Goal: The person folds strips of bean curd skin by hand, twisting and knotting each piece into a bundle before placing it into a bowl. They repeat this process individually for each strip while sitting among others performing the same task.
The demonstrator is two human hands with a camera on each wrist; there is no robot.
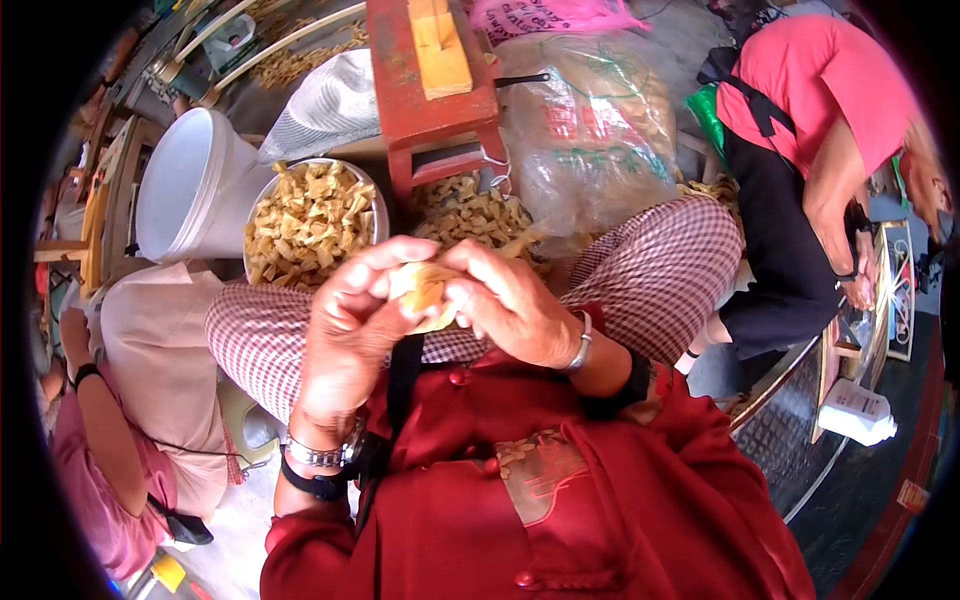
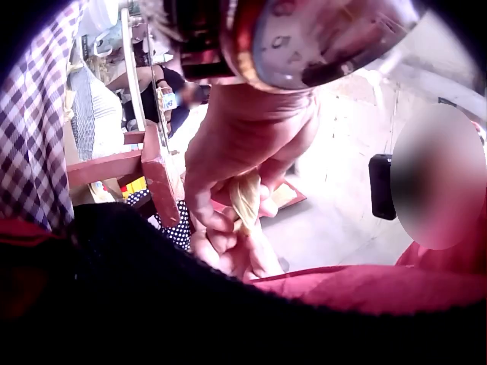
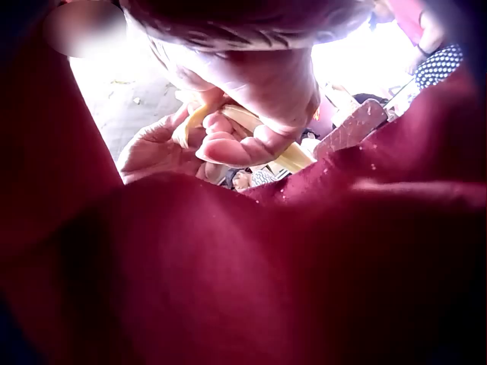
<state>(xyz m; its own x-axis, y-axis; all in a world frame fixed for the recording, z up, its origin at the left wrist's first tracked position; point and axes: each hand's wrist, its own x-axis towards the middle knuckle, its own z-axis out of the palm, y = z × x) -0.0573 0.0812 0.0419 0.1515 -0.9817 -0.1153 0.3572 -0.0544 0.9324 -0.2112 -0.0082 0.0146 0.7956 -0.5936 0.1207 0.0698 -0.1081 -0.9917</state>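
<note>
Over the lap, my left hand (image 1: pixel 352 325) and my right hand (image 1: pixel 515 305) meet around a pale yellow folded strip (image 1: pixel 420 287), thin and leaf-like. The left fingers and thumb pinch it from one side, while the right thumb and fingers grip the other. In the left wrist view the strip (image 2: pixel 246 201) looks twisted between the fingers. A flat end of the same strip (image 3: pixel 293 158) sticks out past the right hand in the right wrist view. Just beyond the hands stands a white tub (image 1: pixel 381 222) heaped with folded tan pieces (image 1: pixel 312 220).
A red wooden stool (image 1: pixel 395 70) bears a yellow wooden block (image 1: pixel 440 65) with a spike. More tan pieces (image 1: pixel 475 215) lie under it. A white bucket (image 1: pixel 190 185) stands left, a clear plastic bag (image 1: pixel 590 130) right of the stool. People sit on both sides.
</note>
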